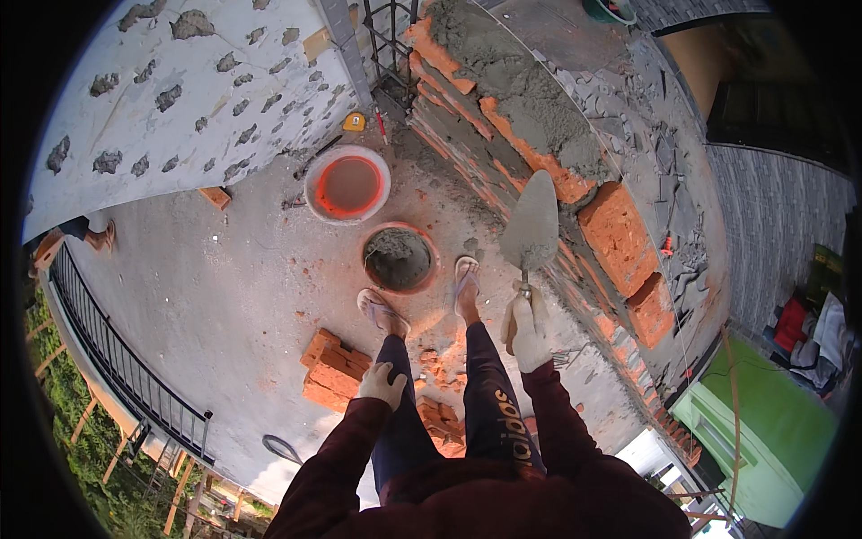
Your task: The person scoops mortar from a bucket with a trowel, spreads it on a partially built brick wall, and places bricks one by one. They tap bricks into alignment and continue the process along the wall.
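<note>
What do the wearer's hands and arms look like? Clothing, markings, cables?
Left hand and right hand: both in off-white gloves, apparently fabric; weave too small to tell. Left sleeve and right sleeve: long, dark maroon, reaching the gloves. No markings or cables visible on either arm.

The trowel (532, 225) is pale grey, the gloves (383, 386) off-white, the sleeves (558, 409) maroon. Navy trousers (485, 377) bear pale orange lettering. The bricks (334, 368) are orange, the mortar (552, 103) mid-grey. The basin (385, 186) has a red-orange inside and a whitish rim; the bucket's (435, 259) rim is dull orange. Grey patches blotch the white wall (171, 130). The tape measure (355, 122) is yellow, the cladding (779, 220) streaked in greys, the panel (750, 409) green.
</note>
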`<state>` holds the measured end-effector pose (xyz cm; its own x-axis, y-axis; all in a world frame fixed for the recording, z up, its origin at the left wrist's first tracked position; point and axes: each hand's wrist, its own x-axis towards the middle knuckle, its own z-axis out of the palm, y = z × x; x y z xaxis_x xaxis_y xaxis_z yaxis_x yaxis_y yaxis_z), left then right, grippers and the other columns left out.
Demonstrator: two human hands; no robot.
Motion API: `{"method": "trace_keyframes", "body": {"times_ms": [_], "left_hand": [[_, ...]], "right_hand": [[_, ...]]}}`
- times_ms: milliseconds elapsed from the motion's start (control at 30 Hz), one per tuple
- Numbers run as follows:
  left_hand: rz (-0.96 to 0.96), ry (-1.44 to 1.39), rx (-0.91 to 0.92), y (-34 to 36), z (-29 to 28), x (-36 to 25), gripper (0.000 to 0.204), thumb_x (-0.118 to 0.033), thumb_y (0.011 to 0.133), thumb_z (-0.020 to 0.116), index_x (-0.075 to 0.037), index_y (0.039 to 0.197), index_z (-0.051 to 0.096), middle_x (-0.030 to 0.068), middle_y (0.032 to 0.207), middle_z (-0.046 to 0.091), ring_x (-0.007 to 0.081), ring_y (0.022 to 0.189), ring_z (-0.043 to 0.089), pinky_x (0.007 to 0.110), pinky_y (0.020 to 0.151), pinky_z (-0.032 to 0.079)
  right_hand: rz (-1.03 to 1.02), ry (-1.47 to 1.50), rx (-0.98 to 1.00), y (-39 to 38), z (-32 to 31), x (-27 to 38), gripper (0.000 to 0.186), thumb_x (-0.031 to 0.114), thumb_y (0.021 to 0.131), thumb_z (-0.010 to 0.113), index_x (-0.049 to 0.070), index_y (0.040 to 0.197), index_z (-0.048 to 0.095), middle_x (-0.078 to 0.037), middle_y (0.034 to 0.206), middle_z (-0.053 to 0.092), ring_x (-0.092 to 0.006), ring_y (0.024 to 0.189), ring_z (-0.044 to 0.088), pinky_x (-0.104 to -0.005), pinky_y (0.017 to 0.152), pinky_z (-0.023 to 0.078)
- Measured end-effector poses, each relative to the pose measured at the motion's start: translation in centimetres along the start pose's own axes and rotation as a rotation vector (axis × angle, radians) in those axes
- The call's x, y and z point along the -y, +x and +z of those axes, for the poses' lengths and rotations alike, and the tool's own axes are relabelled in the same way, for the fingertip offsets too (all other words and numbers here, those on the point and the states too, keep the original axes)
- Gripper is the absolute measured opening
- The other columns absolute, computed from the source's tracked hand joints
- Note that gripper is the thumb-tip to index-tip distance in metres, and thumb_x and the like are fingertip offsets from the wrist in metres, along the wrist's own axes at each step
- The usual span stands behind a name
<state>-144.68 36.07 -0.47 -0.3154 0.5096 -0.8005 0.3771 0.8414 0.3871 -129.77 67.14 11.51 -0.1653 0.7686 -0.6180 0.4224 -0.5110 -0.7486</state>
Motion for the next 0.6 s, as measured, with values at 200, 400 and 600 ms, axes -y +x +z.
{"method": "trace_keyframes", "body": {"times_ms": [200, 400, 600], "left_hand": [[-0.231, -0.247, 0.056, -0.9, 1.4, 0.8, 0.061, -0.043, 0.089, 0.069, -0.003, 0.135, 0.062, 0.0214, 0.141, 0.057, 0.0357, 0.135, 0.052, 0.043, 0.114, 0.041], [-0.347, -0.422, 0.015, -1.5, 5.2, 3.0, 0.058, -0.04, 0.089, 0.068, -0.006, 0.136, 0.062, 0.0167, 0.142, 0.06, 0.0342, 0.133, 0.055, 0.041, 0.113, 0.042], [-0.378, -0.438, -0.063, -2.7, 8.7, 2.0, 0.051, -0.035, 0.089, 0.07, -0.005, 0.13, 0.065, 0.0167, 0.141, 0.058, 0.0342, 0.134, 0.051, 0.044, 0.115, 0.039]], "right_hand": [[-0.206, -0.647, 0.157, 1.0, 0.6, -7.3, 0.027, 0.021, 0.095, 0.064, 0.0, 0.111, 0.057, -0.013, 0.075, 0.059, -0.0274, 0.066, 0.064, -0.0367, 0.064, 0.05], [-0.42, -1.402, 0.645, 12.4, 7.9, -12.4, 0.029, 0.026, 0.094, 0.062, -0.001, 0.103, 0.057, -0.024, 0.083, 0.069, -0.0436, 0.082, 0.069, -0.0528, 0.073, 0.054], [-0.248, -1.614, 0.645, 21.1, 16.7, -19.1, 0.033, 0.024, 0.094, 0.061, 0.001, 0.117, 0.06, -0.026, 0.103, 0.072, -0.0421, 0.1, 0.07, -0.0524, 0.086, 0.056]]}}
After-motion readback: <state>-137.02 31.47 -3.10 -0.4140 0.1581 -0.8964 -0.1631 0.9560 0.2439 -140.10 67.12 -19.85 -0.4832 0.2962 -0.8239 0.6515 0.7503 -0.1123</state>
